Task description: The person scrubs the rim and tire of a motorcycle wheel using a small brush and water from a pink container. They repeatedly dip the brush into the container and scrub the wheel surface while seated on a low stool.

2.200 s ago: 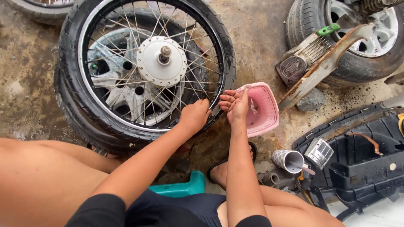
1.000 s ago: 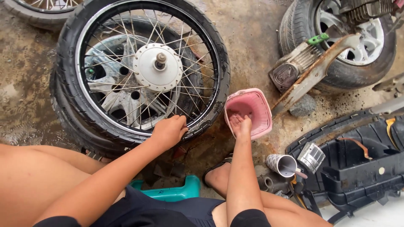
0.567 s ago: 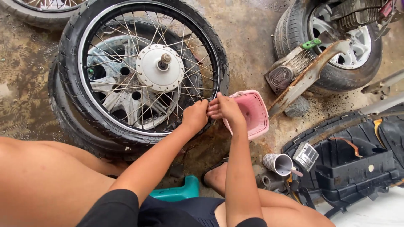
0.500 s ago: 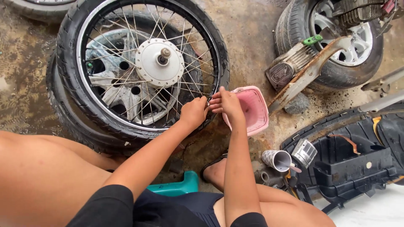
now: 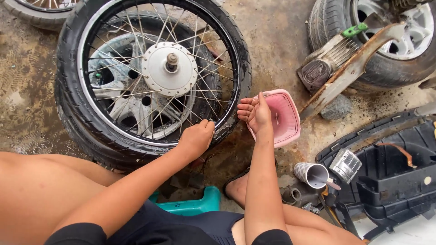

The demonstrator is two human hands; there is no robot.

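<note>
Far left: a partial tyre (image 5: 32,11) enters the view at the upper left corner of the concrete floor (image 5: 272,41), which is wet and stained.

Left of centre: a spoked motorcycle wheel (image 5: 154,77) lies flat on the floor, stacked on a second wheel with a cast alloy rim (image 5: 120,106) visible through the spokes. The upper wheel carries a black tyre, a bright rim and a white hub (image 5: 170,68) with an axle stub at its middle.

Left hand (image 5: 196,138): it rests on the near edge of the spoked wheel, fingers curled over the rim and tyre bead, grasping the wheel's edge.

Below the hands: a teal plastic stool (image 5: 190,206) shows between the person's legs.

Right hand (image 5: 256,113): it is raised at the left rim of a pink plastic bowl (image 5: 284,120), palm turned sideways, fingers loosely curled with the tips drawn together. Whether it holds anything cannot be determined. The bowl sits on the floor just beside the spoked wheel's right edge.

Right of the bowl: a rusty metal bar (image 5: 349,70) leans across a finned engine part (image 5: 324,63), both resting against a car wheel (image 5: 386,41) at the upper right corner. A grey stone (image 5: 336,106) lies beneath the bar.

Lower right: a metal cup (image 5: 311,174) and a small finned silver part (image 5: 345,165) lie beside a black plastic body panel (image 5: 390,177).
</note>
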